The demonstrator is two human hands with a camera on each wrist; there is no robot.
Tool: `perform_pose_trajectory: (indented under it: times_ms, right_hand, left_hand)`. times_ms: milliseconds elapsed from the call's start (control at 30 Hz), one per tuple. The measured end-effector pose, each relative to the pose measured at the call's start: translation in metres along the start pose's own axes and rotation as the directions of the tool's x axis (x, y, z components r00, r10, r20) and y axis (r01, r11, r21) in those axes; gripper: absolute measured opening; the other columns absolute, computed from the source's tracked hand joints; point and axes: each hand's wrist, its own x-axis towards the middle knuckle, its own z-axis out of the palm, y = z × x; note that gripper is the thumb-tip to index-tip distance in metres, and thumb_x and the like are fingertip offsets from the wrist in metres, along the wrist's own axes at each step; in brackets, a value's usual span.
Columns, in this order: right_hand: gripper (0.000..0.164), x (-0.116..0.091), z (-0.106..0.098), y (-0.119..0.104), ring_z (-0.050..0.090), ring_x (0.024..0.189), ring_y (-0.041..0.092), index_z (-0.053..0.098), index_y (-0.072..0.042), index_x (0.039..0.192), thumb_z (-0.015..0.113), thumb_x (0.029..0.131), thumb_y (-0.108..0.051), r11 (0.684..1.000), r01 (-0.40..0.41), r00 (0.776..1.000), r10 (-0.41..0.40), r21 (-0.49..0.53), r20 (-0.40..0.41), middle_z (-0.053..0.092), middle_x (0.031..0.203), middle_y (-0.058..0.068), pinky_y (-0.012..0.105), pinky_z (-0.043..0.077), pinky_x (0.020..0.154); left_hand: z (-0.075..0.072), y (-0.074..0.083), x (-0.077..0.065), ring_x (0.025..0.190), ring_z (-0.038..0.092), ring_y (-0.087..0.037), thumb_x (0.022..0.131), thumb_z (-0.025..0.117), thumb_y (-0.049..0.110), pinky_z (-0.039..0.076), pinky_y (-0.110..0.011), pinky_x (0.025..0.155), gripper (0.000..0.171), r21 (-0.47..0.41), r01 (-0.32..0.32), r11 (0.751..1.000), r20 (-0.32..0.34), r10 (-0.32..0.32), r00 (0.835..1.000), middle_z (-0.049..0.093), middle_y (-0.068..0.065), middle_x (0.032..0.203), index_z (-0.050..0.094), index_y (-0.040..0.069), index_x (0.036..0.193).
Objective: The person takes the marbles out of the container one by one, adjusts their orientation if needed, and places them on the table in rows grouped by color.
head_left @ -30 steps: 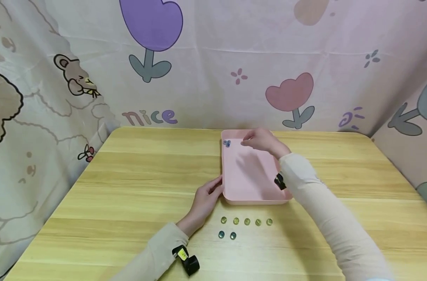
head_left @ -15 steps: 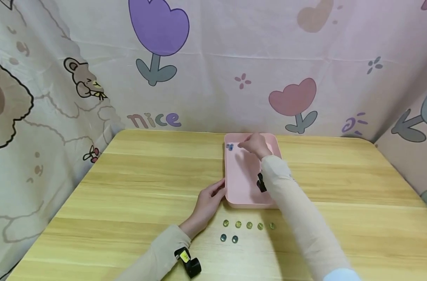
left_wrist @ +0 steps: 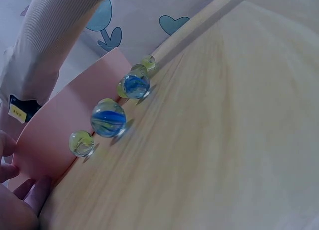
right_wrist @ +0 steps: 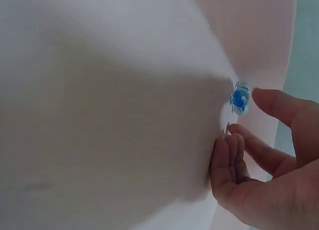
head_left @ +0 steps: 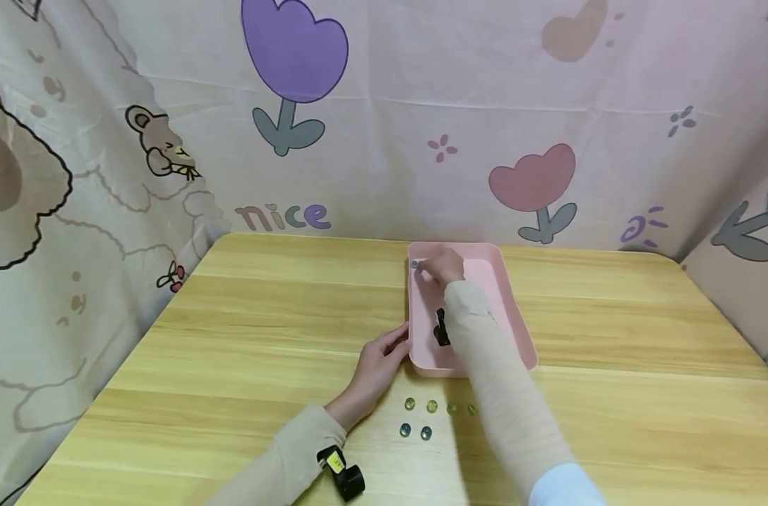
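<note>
My right hand [head_left: 443, 267] reaches into the far left corner of a pink tray [head_left: 524, 344]. Blue-streaked clear marbles [right_wrist: 240, 99] lie there against the wall, close to the thumb; the thumb and index finger stand apart and the other fingers are bent. In the head view the hand hides most of these marbles [head_left: 414, 264]. My left hand [head_left: 377, 365] rests its fingers against the outside of the tray's left wall near the front corner.
In front of the tray, yellow-green marbles [head_left: 431, 406] form a row, partly covered by the right sleeve. Nearer stand two blue marbles [head_left: 405, 429]. All lie on the wooden table [head_left: 282, 302], which a patterned cloth [head_left: 396, 176] backs.
My right hand has moved left across the tray to the marbles in its far left corner. The right sleeve now covers part of the yellow-green row. My left hand stays at the tray wall.
</note>
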Motion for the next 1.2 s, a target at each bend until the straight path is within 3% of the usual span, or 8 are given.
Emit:
perform_pose_trajectory:
  times_ms: [100,167,567,967,1067,1200]
  right_hand:
    - [0.045,0.0001,0.0032,0.0002,0.052,0.107,0.028,0.064,0.005,0.112,0.076,0.081,-0.026,1.0,0.011,1.0,-0.011,-0.013,-0.025,0.06,0.118,0.018,0.035,0.045,0.096]
    - [0.047,0.0005,0.0053,0.0003,0.049,0.117,0.032,0.064,0.005,0.115,0.075,0.081,-0.027,1.0,0.023,0.999,-0.023,-0.022,-0.033,0.058,0.125,0.019,0.038,0.041,0.103]
    - [0.04,-0.0021,0.0096,-0.0016,0.051,0.115,0.036,0.067,0.004,0.107,0.073,0.083,-0.027,0.994,0.059,0.996,-0.065,-0.093,-0.057,0.062,0.119,0.021,0.041,0.041,0.102]
    - [0.019,-0.0003,0.0051,-0.0007,0.052,0.091,0.03,0.064,0.003,0.086,0.07,0.083,-0.014,0.993,0.094,0.994,-0.097,-0.073,-0.045,0.061,0.095,0.018,0.04,0.047,0.091]
    - [0.021,0.0014,0.0051,0.0025,0.051,0.078,0.024,0.057,-0.002,0.074,0.069,0.085,-0.016,0.992,0.102,0.995,-0.103,-0.069,-0.008,0.056,0.077,0.009,0.035,0.048,0.078]
    - [0.031,0.001,0.0017,0.0072,0.044,0.059,0.015,0.046,-0.009,0.065,0.066,0.088,-0.017,0.995,0.1,0.994,-0.098,-0.031,0.055,0.043,0.059,0.0,0.027,0.04,0.058]
  left_hand:
    - [0.0,0.0,-0.0007,0.124,0.051,-0.027,0.097,0.058,0.015,0.045,-0.033,0.1,0.04,-0.004,-0.008,1.0,0.006,0.008,1.0,0.055,-0.015,0.134,0.055,0.004,0.135]
    - [-0.0004,-0.0002,-0.0012,0.125,0.05,-0.027,0.097,0.058,0.015,0.044,-0.034,0.101,0.04,-0.008,-0.012,1.0,0.007,0.012,1.0,0.055,-0.014,0.135,0.055,0.004,0.135]
    - [-0.0011,-0.0013,-0.0004,0.125,0.049,-0.029,0.097,0.058,0.013,0.042,-0.039,0.103,0.039,0.009,-0.024,1.0,-0.01,0.024,1.0,0.056,-0.015,0.134,0.056,0.003,0.134]
    - [-0.0004,0.0042,0.002,0.125,0.049,-0.027,0.097,0.058,0.014,0.041,-0.038,0.104,0.039,0.02,-0.034,0.999,-0.011,0.034,0.999,0.056,-0.013,0.134,0.056,0.005,0.135]
    - [-0.0012,0.0027,0.0014,0.125,0.05,-0.027,0.097,0.058,0.013,0.043,-0.037,0.103,0.038,0.019,-0.019,1.0,-0.014,0.02,1.0,0.057,-0.013,0.133,0.056,0.004,0.134]
    - [-0.0016,0.0005,-0.0002,0.125,0.05,-0.026,0.097,0.058,0.014,0.044,-0.036,0.102,0.038,0.026,-0.007,1.0,-0.01,0.007,1.0,0.057,-0.012,0.133,0.056,0.005,0.134]
